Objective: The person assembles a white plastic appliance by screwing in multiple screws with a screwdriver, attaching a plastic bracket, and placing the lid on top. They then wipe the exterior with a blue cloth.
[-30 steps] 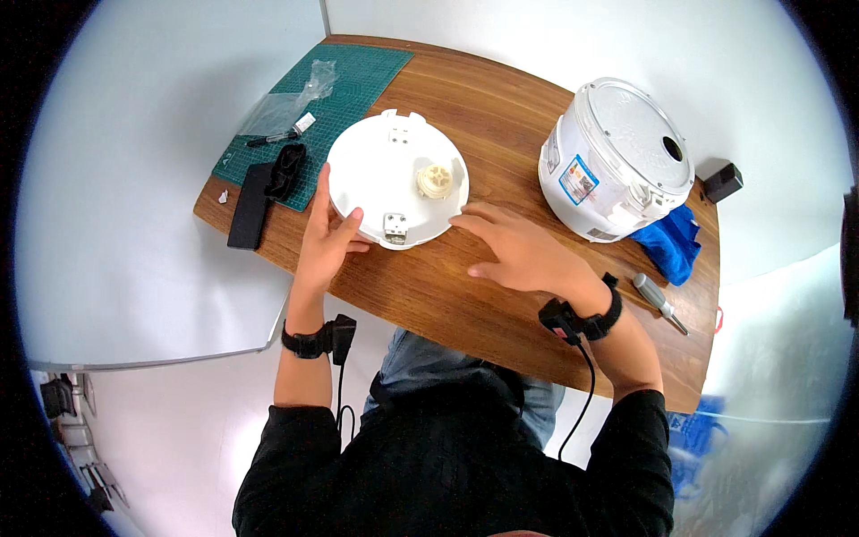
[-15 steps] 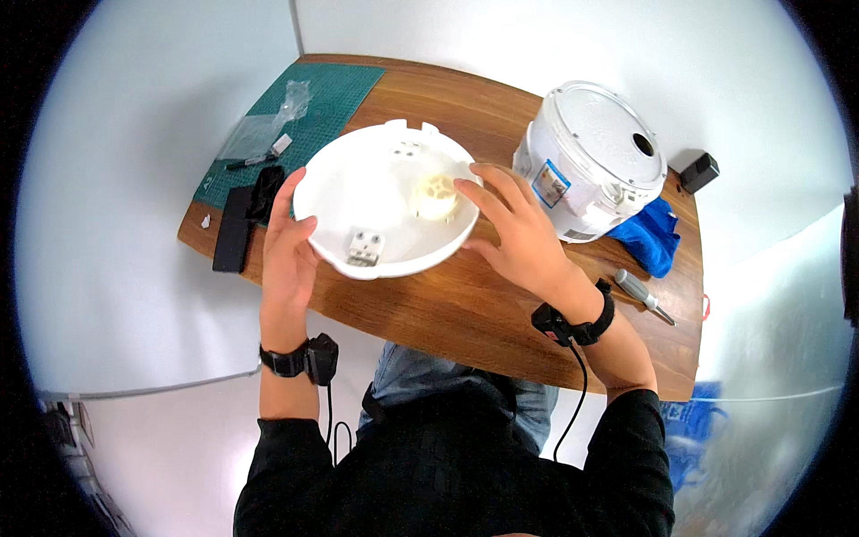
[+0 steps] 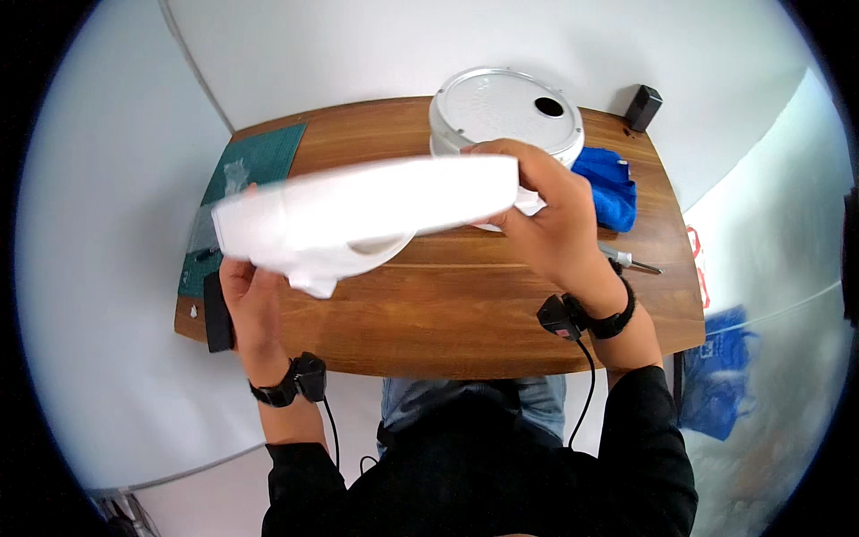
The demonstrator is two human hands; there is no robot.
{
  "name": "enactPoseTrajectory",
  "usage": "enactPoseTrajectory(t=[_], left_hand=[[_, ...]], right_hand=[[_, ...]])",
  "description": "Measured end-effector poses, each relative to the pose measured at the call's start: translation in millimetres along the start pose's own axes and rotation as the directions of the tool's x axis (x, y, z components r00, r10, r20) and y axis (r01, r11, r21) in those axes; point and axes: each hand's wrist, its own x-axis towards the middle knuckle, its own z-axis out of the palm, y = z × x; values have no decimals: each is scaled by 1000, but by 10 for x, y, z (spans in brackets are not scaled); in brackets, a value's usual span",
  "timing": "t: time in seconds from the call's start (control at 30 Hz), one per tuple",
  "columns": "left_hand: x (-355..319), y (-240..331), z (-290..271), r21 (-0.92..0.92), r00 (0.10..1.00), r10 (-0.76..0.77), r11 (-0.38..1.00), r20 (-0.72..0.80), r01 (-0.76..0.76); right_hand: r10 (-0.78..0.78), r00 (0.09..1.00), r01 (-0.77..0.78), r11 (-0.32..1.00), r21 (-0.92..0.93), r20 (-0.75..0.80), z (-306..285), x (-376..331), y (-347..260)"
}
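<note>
Above the wooden table I hold a round white plastic cover (image 3: pixel 376 204), tipped so that its bright side wall faces me. My left hand (image 3: pixel 253 300) grips its left end from below, fingers closed on the edge. At the other end my right hand (image 3: pixel 550 210) is closed round the rim, thumb below and fingers over the top. The cover's inside is turned from sight, and part of its rounded underside shows beneath the wall. Behind its right end stands a white drum-shaped housing (image 3: pixel 501 112) with a dark round hole in its top, partly hidden.
A blue cloth (image 3: pixel 606 188) lies right of the housing, with a grey-handled screwdriver (image 3: pixel 631 259) nearer me. A black block (image 3: pixel 643 108) stands at the back right corner. On the left are a green cutting mat (image 3: pixel 268 161), a clear plastic bag and a black flat case (image 3: pixel 217 313).
I have tilted the cover from inside-up to nearly edge-on, hiding its interior. Both hands have turned with it, still gripping. My view has shifted, so the table appears rotated.
</note>
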Motion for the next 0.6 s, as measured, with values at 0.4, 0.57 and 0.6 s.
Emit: enactPoseTrajectory(t=[0.4,0.57,0.6], left_hand=[[723,33,1375,162,973,87,979,216,-124],[1002,18,1701,174,989,34,983,142,-59],[1065,5,1760,167,994,-5,986,108,-13]], right_hand=[[377,907,-338,917,209,-187,-586,299,422],[456,855,-476,879,-26,-246,-806,464,595],[436,857,-473,877,-81,-276,-819,473,710]])
